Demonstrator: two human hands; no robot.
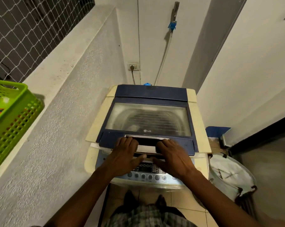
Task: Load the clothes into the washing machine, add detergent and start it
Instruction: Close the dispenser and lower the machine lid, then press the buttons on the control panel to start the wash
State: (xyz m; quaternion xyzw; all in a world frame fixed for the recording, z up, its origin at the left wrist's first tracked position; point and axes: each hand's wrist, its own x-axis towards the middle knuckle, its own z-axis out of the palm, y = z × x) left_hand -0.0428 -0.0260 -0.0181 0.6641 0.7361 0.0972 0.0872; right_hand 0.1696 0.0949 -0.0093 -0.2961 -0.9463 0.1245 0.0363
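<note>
A checked garment (pixel 148 215) on the person's lap fills the bottom of the view, with two dark-shod feet on the pale tiled floor (pixel 194 215) just beyond it. The floor runs into a narrow alcove between a rough-plastered low wall (pixel 56 128) on the left, topped by a ledge and white netting (pixel 24 30), and smooth white walls behind and to the right.

The washing machine (pixel 96 125), a cream top-loader, stands on the floor against the far wall. Its blue lid (pixel 191 141) lies down or very nearly down. The drum (pixel 148 118) shows through the lid's window, too hazy to tell what it holds.

Both forearms reach forward over the control panel (pixel 146 171). The left hand (pixel 125 154) and the right hand (pixel 173 156) sit side by side on the handle at the lid's front edge. The fingers of each are bent over the top of the handle into its dark recess, and the thumbs lie under its front lip, so both hands grip the lid.

A green basket (pixel 12 118) stands on the ledge at the left, with something orange and blue inside. On the far wall a socket (pixel 134 66) carries a plug, and a tap (pixel 172 25) with a blue fitting feeds a white hose (pixel 163 58) down behind the machine. On the floor beside the machine's right side slumps a white bag (pixel 228 174), with a blue box (pixel 217 133) behind it.
</note>
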